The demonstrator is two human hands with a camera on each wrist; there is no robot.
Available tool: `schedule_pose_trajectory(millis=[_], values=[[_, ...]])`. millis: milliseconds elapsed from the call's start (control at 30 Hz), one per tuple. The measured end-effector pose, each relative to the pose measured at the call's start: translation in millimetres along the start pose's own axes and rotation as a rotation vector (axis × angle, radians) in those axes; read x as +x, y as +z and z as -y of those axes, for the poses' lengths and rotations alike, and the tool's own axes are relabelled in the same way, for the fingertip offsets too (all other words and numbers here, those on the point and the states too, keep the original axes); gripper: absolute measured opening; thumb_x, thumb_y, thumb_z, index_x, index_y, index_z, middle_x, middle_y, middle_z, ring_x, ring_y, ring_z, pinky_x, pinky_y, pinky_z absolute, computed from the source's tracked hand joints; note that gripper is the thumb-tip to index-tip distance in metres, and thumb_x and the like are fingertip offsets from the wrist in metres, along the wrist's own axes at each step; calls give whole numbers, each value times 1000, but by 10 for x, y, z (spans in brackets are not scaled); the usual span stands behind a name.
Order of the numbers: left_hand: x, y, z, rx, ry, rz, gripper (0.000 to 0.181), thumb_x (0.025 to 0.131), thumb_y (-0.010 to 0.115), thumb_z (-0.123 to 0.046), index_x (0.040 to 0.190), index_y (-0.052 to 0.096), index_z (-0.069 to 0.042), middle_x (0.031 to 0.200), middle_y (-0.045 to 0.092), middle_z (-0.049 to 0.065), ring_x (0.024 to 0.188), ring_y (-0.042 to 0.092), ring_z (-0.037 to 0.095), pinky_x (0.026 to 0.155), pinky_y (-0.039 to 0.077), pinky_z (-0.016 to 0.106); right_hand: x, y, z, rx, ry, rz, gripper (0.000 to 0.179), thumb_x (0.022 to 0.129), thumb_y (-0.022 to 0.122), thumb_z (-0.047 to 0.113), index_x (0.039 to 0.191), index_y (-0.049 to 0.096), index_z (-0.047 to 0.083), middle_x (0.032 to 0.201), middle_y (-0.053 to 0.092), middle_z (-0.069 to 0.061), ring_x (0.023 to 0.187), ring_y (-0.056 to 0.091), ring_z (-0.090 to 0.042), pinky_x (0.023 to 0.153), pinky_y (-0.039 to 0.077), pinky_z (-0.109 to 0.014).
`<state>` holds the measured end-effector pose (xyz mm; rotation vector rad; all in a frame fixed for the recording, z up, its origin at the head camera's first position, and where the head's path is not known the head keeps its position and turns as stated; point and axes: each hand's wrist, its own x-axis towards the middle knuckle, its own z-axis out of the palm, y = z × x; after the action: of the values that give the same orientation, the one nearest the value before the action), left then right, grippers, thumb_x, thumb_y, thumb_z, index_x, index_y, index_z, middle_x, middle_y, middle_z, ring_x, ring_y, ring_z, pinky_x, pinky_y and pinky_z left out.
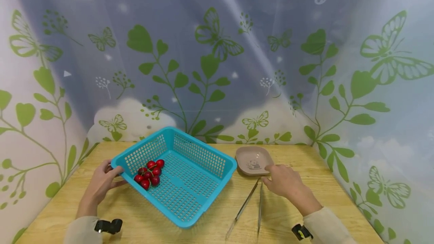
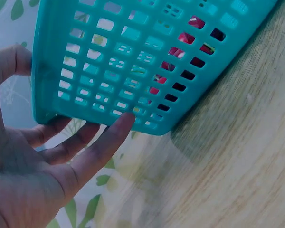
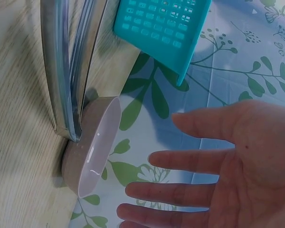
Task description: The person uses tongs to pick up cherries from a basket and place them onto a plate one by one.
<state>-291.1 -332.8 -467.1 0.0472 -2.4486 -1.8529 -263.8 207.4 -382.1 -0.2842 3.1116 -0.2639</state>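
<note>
A turquoise plastic basket (image 1: 213, 208) with a lattice floor and walls sits turned at an angle on the table. Several red cherries (image 1: 148, 175) lie bunched in its left corner. My left hand (image 1: 101, 180) holds that corner, thumb over the rim; the left wrist view shows its other fingers (image 2: 97, 151) against the outer wall. My right hand (image 1: 286, 183) has its fingers spread and holds nothing in the right wrist view. It is beside a small beige-pink bowl (image 1: 260, 162) with an animal print. Metal tongs (image 1: 243, 208) lie just in front of the bowl, their arms spread toward me.
The pale wooden table (image 1: 288, 225) ends at a hanging cloth (image 1: 264, 48) printed with green leaves and butterflies. This cloth also encloses the left and right sides.
</note>
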Motion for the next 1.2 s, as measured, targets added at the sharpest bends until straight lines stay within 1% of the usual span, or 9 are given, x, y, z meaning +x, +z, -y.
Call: schedule_pose_trajectory(millis=[233,400,567,667,733,800,933,1067,1200], values=[[2,-29,49,-131,-12,79,59,108,51,-25,155,26,0,128,55,2,104,66,4,94,65,41,12,14,38,5,-15,-3,40,97,69,27,130,68,5,121,73,-20,92,72,-35,62,59,-45],[25,-1,58,-150,-38,103,64,109,47,-27,161,17,-3,143,45,15,106,64,9,96,64,43,17,8,72,18,-22,-7,40,97,69,25,131,68,5,123,72,-21,86,71,-29,59,56,-40],[25,8,62,-115,-47,78,63,109,46,-27,161,18,-3,152,37,26,104,64,8,95,65,44,66,34,73,30,-74,-18,41,94,73,20,132,68,6,122,73,-20,64,59,-20,50,44,-32],[18,-4,64,-131,-52,72,62,109,47,-26,159,21,-2,142,48,17,104,65,9,94,65,43,113,55,43,28,-165,-22,40,88,78,10,127,71,5,119,75,-17,69,64,-23,54,52,-35],[14,-12,68,-154,-54,71,60,108,48,-25,158,24,-2,133,54,7,104,66,10,93,65,41,158,75,1,11,-286,-11,41,81,79,-2,122,73,3,118,75,-15,86,71,-29,68,62,-41],[7,-16,70,-172,-56,72,59,108,49,-24,157,25,-2,126,56,-1,104,66,11,93,66,40,203,100,-46,-4,-426,13,45,75,77,-11,118,74,2,117,75,-13,102,72,-32,85,64,-45],[-6,-7,79,-148,-61,62,59,108,48,-24,158,25,-2,132,54,7,104,65,11,94,65,43,288,181,-122,-22,-661,58,57,65,71,-20,116,75,5,116,74,-8,109,68,-28,97,61,-43],[-8,-8,84,-125,-61,57,59,109,46,-25,158,24,-2,139,48,15,104,65,11,95,65,44,319,268,-151,-3,-680,128,69,60,64,-25,119,74,10,120,70,-3,116,62,-26,104,56,-47],[-9,-13,74,-127,-54,62,61,108,47,-27,158,23,-1,136,50,11,103,65,9,94,66,42,340,350,-159,32,-656,228,77,59,58,-28,123,73,13,123,69,1,121,60,-25,109,54,-48]])
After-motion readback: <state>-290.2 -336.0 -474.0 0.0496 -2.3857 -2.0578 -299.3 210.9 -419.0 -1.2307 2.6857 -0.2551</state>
